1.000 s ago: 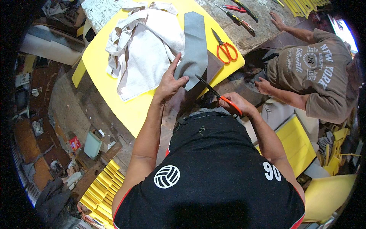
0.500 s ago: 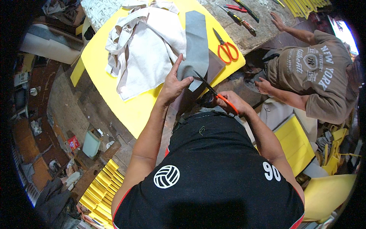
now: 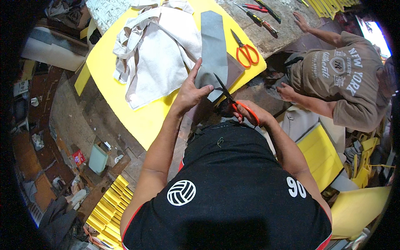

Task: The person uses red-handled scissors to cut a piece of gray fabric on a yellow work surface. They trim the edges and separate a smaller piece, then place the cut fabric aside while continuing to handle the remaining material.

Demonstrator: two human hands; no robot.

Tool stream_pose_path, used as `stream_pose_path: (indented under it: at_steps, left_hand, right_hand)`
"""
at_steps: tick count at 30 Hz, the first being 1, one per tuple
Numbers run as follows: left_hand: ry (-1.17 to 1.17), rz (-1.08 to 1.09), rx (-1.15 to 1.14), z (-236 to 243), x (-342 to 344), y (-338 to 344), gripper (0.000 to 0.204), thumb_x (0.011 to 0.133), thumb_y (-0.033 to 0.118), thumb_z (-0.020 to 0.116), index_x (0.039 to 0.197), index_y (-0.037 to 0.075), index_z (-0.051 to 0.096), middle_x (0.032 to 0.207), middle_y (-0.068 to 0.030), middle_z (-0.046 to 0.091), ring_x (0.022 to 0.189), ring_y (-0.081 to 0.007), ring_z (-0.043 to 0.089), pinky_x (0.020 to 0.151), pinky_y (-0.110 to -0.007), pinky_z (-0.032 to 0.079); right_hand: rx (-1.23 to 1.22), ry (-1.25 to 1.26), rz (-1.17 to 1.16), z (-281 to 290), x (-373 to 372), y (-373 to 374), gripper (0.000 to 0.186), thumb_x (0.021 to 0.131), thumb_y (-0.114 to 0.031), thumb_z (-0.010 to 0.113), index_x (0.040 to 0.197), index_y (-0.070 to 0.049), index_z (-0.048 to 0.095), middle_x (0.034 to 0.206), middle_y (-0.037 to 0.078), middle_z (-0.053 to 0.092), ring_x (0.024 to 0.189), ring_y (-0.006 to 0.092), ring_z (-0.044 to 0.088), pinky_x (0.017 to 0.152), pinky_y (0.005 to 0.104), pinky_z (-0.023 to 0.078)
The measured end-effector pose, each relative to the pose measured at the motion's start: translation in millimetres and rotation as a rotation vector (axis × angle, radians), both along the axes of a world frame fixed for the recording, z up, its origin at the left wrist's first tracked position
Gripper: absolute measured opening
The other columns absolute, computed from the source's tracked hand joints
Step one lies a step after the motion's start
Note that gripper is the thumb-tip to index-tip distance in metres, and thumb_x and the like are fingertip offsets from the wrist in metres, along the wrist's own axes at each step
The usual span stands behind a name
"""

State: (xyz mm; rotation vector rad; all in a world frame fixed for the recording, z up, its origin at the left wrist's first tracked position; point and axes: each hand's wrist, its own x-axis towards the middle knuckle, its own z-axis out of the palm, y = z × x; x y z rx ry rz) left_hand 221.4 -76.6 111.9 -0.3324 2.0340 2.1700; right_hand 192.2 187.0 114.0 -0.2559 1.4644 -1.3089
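My left hand (image 3: 189, 93) rests at the lower left of a grey sheet piece (image 3: 213, 37), its index finger stretched along the edge and thumb spread onto the piece. My right hand (image 3: 254, 112) grips black-bladed scissors with red-orange handles (image 3: 249, 109), blades reaching over the grey piece beside my left thumb. Left of the piece lies crumpled off-white cloth with straps (image 3: 154, 58); to its right, a second pair of red-handled scissors (image 3: 247, 53). All lie on a yellow foam sheet (image 3: 106, 71), with a darker piece (image 3: 233, 71) under the grey one.
A co-worker in a brown shirt (image 3: 341, 83) bends at the right. Cutters and other hand tools (image 3: 268, 27) lie on the worn tabletop (image 3: 287, 41). Yellow foam strips (image 3: 110, 208) are stacked lower left, yellow sheets (image 3: 358, 208) lower right. Assorted scraps (image 3: 41, 175) litter the left side.
The tip of the held scissors has risen farther up the grey piece, and more of my right fingers shows below the handles. My left hand stays in nearly the same place.
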Motion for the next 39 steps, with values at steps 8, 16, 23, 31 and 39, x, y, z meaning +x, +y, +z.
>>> stream_pose_path:
  at_steps: [8,16,23,31,39]
  left_hand:
    - [-0.202,0.262,0.474,-17.3,10.1,13.8,0.057,0.082,0.005,0.072,0.133,0.003,0.046,0.114,-0.0109,0.061,0.096,-0.019,0.061,0.086,-0.032,0.052]
    - [-0.286,0.248,0.64,-14.9,23.1,31.5,0.028,0.084,0.014,0.074,0.106,0.003,0.059,0.089,-0.0061,0.065,0.077,-0.0144,0.064,0.066,-0.028,0.055]
    - [-0.234,0.208,0.628,-14.9,21.0,20.8,0.018,0.088,0.012,0.069,0.102,0.004,0.061,0.09,-0.0047,0.066,0.078,-0.0137,0.064,0.07,-0.028,0.056]
    - [-0.25,0.206,0.607,-16.7,23.1,21.2,0.018,0.088,0.012,0.069,0.102,0.003,0.061,0.091,-0.0057,0.066,0.079,-0.0144,0.064,0.073,-0.03,0.056]
    - [-0.279,0.112,0.456,-21.3,25.5,18.0,0.019,0.089,0.012,0.068,0.104,0.002,0.063,0.094,-0.006,0.068,0.081,-0.0152,0.065,0.075,-0.031,0.055]
  right_hand:
    - [0.15,0.228,0.019,13.2,1.8,-10.9,0.049,0.093,-0.051,0.059,0.093,-0.001,0.062,0.076,0.001,0.059,0.071,0.01,0.052,0.065,0.0288,0.045]
    - [0.107,0.267,0.109,-8.0,7.7,-9.1,0.053,0.095,-0.056,0.05,0.094,-0.004,0.057,0.076,0.0,0.055,0.066,0.0099,0.053,0.061,0.0261,0.045]
    - [-0.005,0.086,0.08,-2.1,9.3,-4.3,0.053,0.096,-0.059,0.043,0.09,-0.007,0.05,0.075,-0.001,0.05,0.065,0.0098,0.051,0.059,0.0256,0.045]
    - [0.046,0.195,0.084,6.5,9.6,-8.3,0.058,0.094,-0.063,0.045,0.082,-0.007,0.052,0.069,-0.003,0.047,0.06,0.0082,0.046,0.056,0.0247,0.042]
    - [0.012,0.191,0.115,4.1,8.4,-11.9,0.058,0.096,-0.06,0.042,0.097,-0.004,0.058,0.07,-0.001,0.051,0.061,0.0091,0.051,0.054,0.0231,0.042]
